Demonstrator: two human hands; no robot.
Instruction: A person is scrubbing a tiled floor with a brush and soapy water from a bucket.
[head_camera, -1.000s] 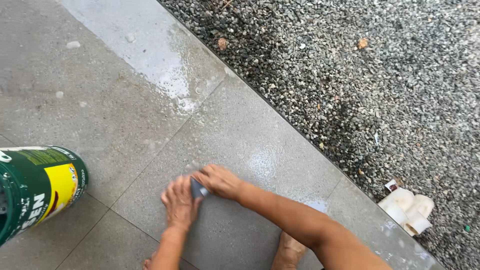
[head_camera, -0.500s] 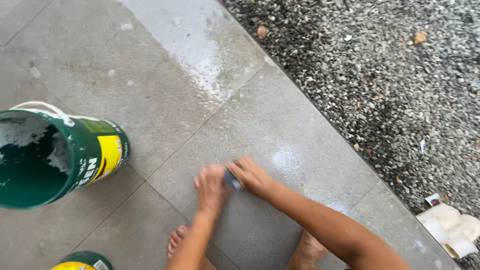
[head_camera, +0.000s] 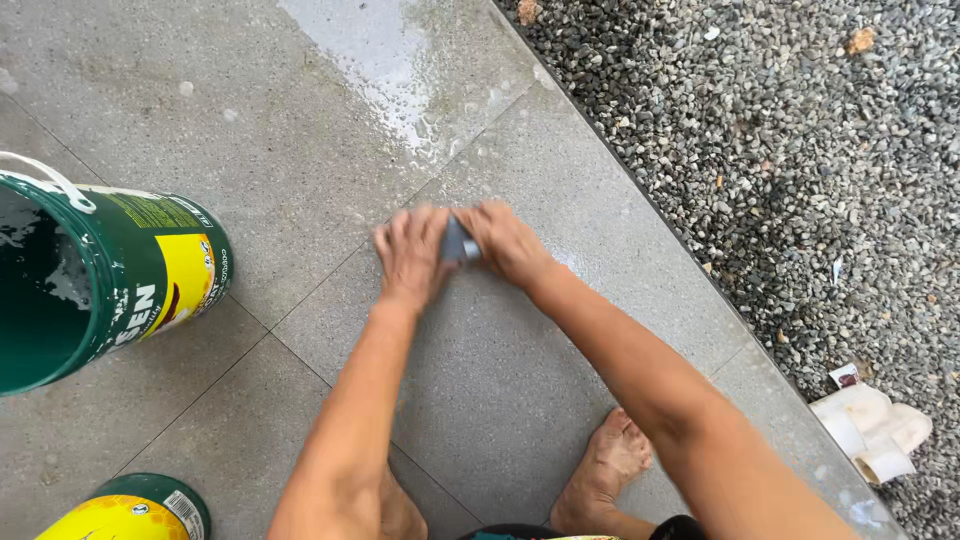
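Small gray pad (head_camera: 459, 240), maybe a scraper, sits on the floor tile (head_camera: 500, 380). We press it with our left hand (head_camera: 412, 252) and right hand (head_camera: 508, 243), fingers curled around it, right of the green bucket (head_camera: 120, 280).

green bucket (head_camera: 90, 285), yellow label, left | yellow-lidded can (head_camera: 130, 512), bottom-left

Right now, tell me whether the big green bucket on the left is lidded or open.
Open. The green bucket has no lid: its dark inside shows past the rim, with the white handle hanging at its top edge.
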